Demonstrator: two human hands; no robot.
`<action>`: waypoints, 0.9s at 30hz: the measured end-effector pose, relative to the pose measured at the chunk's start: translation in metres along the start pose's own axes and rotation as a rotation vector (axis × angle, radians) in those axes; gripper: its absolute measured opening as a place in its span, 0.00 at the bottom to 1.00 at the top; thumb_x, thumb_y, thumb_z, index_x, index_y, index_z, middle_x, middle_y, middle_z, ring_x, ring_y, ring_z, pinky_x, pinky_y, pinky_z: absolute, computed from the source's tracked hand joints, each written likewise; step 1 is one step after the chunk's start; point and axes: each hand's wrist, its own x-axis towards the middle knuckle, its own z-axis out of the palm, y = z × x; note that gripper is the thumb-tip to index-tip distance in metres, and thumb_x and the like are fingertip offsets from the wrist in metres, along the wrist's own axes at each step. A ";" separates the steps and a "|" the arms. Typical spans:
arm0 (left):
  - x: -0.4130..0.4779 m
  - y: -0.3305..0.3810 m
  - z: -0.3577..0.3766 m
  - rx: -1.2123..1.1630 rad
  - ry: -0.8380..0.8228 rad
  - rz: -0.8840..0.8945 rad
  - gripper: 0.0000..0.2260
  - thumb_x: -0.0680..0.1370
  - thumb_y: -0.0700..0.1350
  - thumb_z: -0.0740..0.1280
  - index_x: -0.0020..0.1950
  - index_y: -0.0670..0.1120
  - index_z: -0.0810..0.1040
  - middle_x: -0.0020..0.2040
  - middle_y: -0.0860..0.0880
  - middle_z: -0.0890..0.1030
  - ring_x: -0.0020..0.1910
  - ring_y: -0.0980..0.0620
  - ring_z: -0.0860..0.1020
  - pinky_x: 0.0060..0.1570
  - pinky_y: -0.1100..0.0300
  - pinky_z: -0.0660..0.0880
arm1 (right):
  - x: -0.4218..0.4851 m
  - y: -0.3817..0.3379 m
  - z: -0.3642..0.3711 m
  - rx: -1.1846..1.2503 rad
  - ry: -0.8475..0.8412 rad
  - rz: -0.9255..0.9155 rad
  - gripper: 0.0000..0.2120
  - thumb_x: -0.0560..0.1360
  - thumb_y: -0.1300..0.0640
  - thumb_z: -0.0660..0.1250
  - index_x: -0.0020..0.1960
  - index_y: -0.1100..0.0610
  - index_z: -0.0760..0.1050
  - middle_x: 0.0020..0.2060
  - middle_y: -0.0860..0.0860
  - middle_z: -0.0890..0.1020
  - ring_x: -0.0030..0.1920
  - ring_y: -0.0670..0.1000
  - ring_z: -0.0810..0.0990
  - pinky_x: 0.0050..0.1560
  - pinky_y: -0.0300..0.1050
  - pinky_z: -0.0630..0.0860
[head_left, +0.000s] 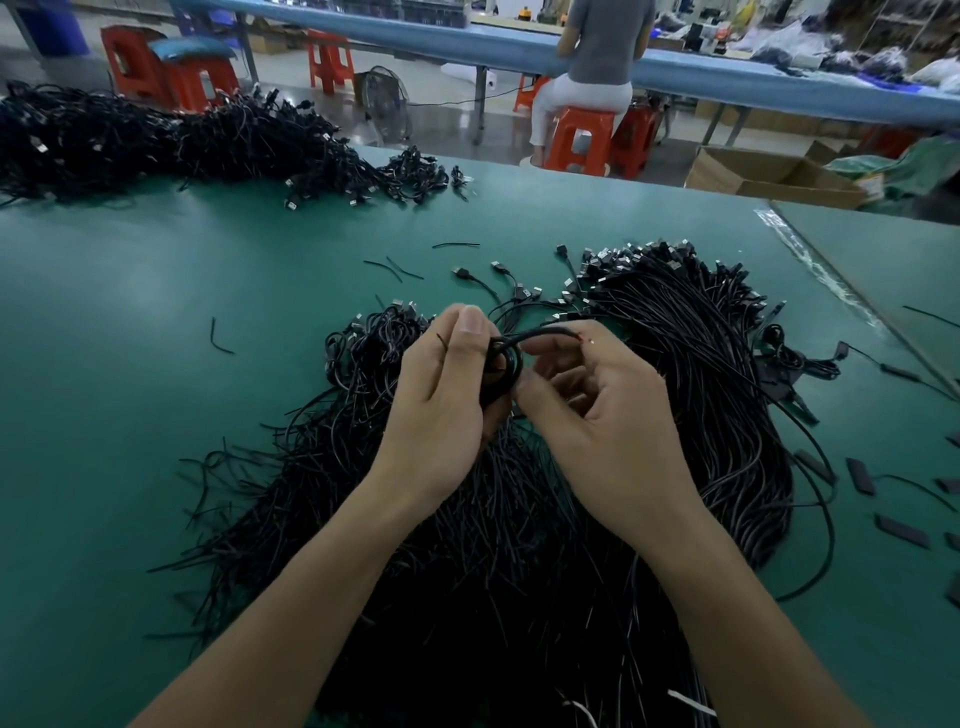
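Observation:
My left hand (447, 395) grips a small coil of black cable (503, 364) between thumb and fingers, held above the green table (156, 312). My right hand (597, 410) sits just right of it, fingers curled, pinching the coil's loose end, whose stripped red tip (584, 338) sticks out past the fingertips. Under both hands lies a large heap of loose black USB cables (675, 389), plugs pointing away from me. A smaller mound of coiled cables (369, 343) lies just left of my left hand.
A long pile of bundled black cables (182, 140) runs along the table's far left. Short twist ties (395, 270) lie scattered mid-table; small black pieces (901, 530) lie at the right. Beyond the table a person sits on a red stool (579, 137). A cardboard box (769, 176) stands at the back right.

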 end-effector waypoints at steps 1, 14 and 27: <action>0.000 -0.001 0.000 0.000 -0.007 0.004 0.16 0.86 0.48 0.53 0.41 0.44 0.68 0.30 0.56 0.70 0.27 0.61 0.68 0.25 0.68 0.68 | 0.000 0.000 0.000 -0.007 -0.018 0.001 0.04 0.76 0.59 0.70 0.49 0.50 0.80 0.37 0.43 0.81 0.37 0.44 0.79 0.38 0.33 0.73; 0.005 -0.004 -0.005 0.002 -0.064 -0.318 0.23 0.85 0.52 0.56 0.35 0.40 0.72 0.22 0.51 0.64 0.17 0.55 0.58 0.20 0.68 0.57 | -0.012 0.006 -0.005 -0.634 -0.033 -0.539 0.03 0.78 0.64 0.69 0.46 0.62 0.81 0.42 0.54 0.79 0.42 0.53 0.78 0.42 0.51 0.78; 0.004 -0.006 -0.014 -0.083 -0.474 -0.773 0.28 0.81 0.52 0.51 0.22 0.50 0.73 0.22 0.53 0.60 0.19 0.57 0.54 0.19 0.73 0.53 | 0.000 -0.003 -0.015 -0.476 -0.305 -0.392 0.03 0.78 0.60 0.68 0.46 0.57 0.80 0.47 0.48 0.76 0.45 0.51 0.77 0.44 0.52 0.77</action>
